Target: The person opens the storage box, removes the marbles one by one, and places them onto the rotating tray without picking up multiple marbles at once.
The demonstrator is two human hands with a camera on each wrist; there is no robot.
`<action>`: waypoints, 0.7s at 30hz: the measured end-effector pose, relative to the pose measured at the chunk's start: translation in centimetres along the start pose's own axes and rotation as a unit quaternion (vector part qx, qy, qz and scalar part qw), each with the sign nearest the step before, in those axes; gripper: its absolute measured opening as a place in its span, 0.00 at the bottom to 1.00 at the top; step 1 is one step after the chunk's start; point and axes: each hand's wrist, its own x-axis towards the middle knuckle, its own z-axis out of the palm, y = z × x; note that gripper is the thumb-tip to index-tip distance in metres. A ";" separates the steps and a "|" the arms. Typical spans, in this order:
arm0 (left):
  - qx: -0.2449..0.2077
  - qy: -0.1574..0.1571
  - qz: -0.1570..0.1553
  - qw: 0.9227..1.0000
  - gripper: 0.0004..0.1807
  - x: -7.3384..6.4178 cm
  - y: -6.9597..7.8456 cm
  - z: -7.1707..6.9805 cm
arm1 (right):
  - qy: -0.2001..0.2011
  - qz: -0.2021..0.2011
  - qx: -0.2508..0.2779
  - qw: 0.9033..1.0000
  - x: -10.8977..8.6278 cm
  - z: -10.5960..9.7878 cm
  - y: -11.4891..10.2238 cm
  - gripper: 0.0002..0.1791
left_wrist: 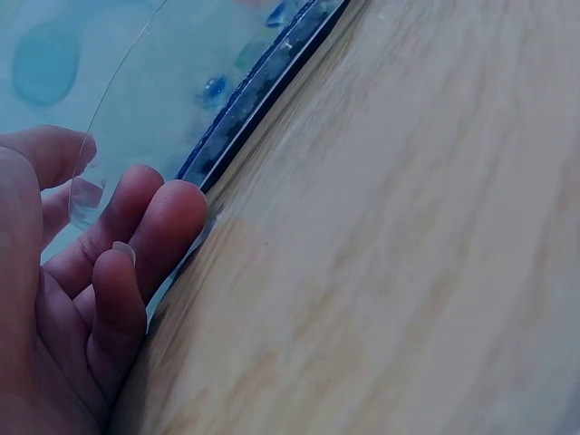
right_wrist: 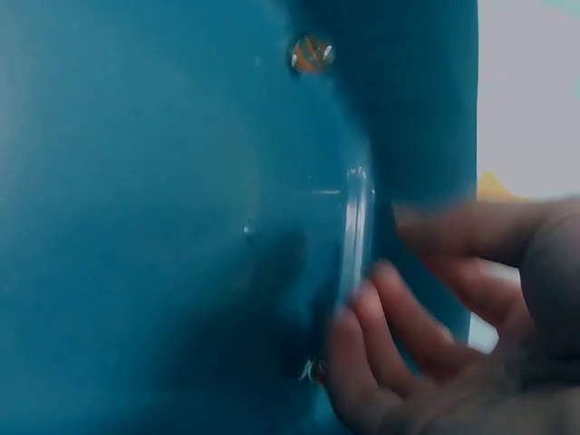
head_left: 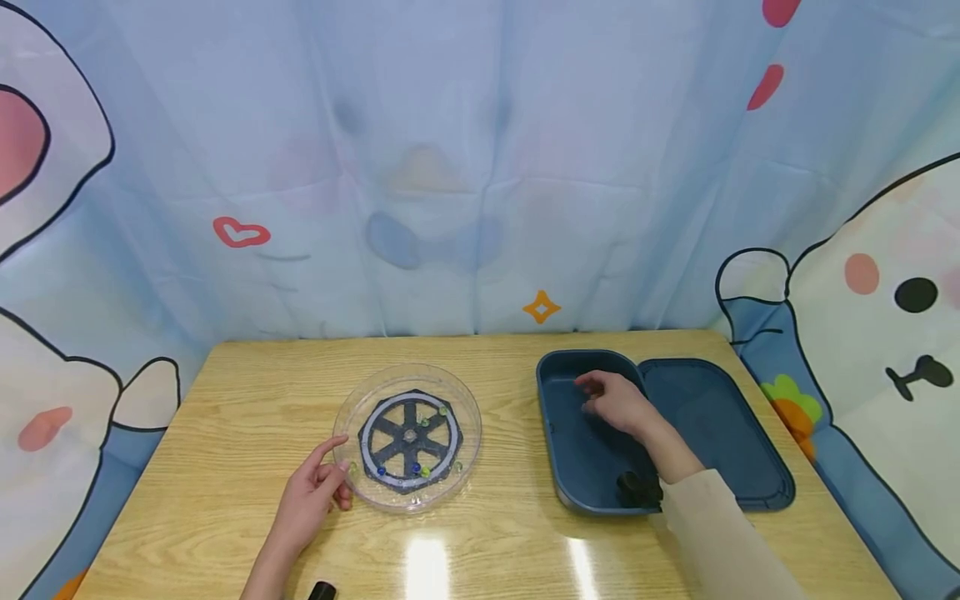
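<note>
A clear round dish point(head_left: 468, 454) lies flat on the table, with a dark spoked wheel point(head_left: 410, 408) in it. Several small glass marbles, some blue point(head_left: 416, 468) and some green, lie about the wheel. At the dish's near-left rim, my left hand point(head_left: 306, 500) lightly holds the edge, one finger over it and the others bent against its side. My right hand point(head_left: 617, 402) reaches into a dark blue bin point(head_left: 564, 454), its thumb and bent fingers apart and nothing visible between them. An orange-streaked marble point(right_wrist: 313, 54) sits on the bin's floor; another marble point(right_wrist: 317, 372) is partly hidden beside the fingertips.
A matching blue lid point(head_left: 720, 433) lies to the right of the bin, under the right forearm's side. Behind the wooden table point(head_left: 510, 533) hangs a printed cloth curtain point(head_left: 465, 250). A black piece point(head_left: 637, 490) sits at the right wrist over the bin's near corner.
</note>
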 end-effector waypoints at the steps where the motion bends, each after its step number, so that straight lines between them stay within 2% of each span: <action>1: 0.000 0.000 0.000 1.000 0.22 0.0 0.0 0.0 | -0.021 0.000 0.003 1.000 0.1 0.1 0.0 0.24; 4: 0.003 0.002 0.000 1.000 0.22 0.0 -0.1 0.0 | -0.086 -0.003 -0.001 0.996 0.2 0.6 -0.3 0.24; 7: 0.000 0.003 0.004 1.000 0.22 -0.1 -0.1 0.1 | -0.120 -0.009 -0.035 0.992 0.3 1.1 -0.7 0.22; 10: -0.008 0.003 0.005 1.000 0.22 -0.1 -0.1 0.1 | -0.121 -0.021 -0.083 0.989 0.3 1.5 -0.9 0.18; 14: -0.011 0.000 0.007 1.000 0.22 -0.2 -0.1 0.2 | -0.111 -0.036 -0.111 0.987 0.4 1.8 -0.9 0.14; 21: -0.003 0.005 0.003 1.000 0.21 -0.1 -0.1 0.1 | -0.096 -0.046 -0.102 0.989 0.9 2.0 -0.6 0.11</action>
